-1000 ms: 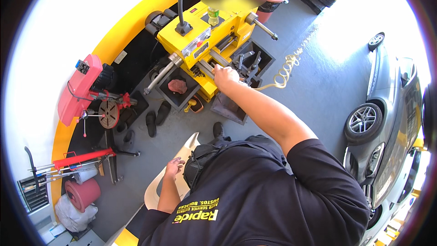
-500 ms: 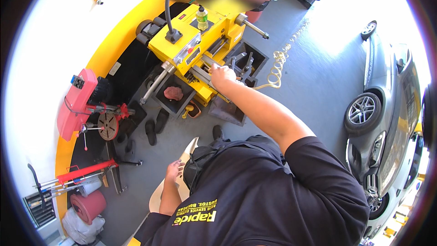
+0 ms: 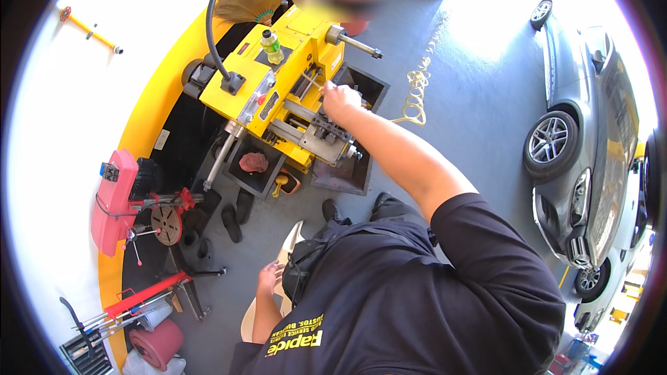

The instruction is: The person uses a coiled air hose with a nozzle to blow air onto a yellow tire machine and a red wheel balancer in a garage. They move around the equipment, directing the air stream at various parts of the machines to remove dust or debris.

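Observation:
My right arm reaches over a yellow lathe-like workshop machine. Its hand, my right hand, is closed near the metal rails, by a thin rod; what lies inside the fingers is hidden. Just on the near side of that hand sits a dark metal tool block on a grey slide. My left hand hangs low beside my waist, fingers loosely apart, near a cream curved panel; whether it touches the panel I cannot tell. A green-labelled bottle stands upright on top of the machine.
A dark tray under the machine holds a reddish cloth. A coiled air hose lies on the floor at right, with a grey car beyond. Left stand a pink-red machine and a red floor jack.
My right hand has moved along the machine, farther away and to the right, baring the dark tool block. The view has shifted. My left hand stays low by my waist.

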The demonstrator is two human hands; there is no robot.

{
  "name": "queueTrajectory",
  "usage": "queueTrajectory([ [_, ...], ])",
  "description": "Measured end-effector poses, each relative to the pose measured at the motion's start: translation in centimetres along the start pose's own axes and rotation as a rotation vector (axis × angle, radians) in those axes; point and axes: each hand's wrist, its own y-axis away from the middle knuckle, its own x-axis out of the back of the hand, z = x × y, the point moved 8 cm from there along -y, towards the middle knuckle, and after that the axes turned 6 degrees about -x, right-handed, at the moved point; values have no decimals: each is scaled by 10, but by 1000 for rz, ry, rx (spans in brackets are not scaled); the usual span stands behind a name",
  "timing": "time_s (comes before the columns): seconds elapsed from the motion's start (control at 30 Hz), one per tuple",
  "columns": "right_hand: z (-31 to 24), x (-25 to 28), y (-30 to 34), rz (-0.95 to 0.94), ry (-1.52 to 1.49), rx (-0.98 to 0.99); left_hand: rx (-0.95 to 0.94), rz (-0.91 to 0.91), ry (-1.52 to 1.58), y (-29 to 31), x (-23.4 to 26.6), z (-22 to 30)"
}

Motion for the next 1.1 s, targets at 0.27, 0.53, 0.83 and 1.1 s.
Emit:
queueTrajectory([
  [0.27, 69, 17, -44, -150, 110, 166, 80, 88, -33, 36, -29, 22],
  [0.53, 93, -33, -104, -217, -14, 289, 64, 157, -17, 92, -123, 52],
  [0.83, 223, -52, -168, 38, -174, -15, -62, 54, -125, 153, -229, 84],
  [1.1, 246, -22, -179, -105, -308, 123, 126, 171, -313, 178, -267, 150],
])
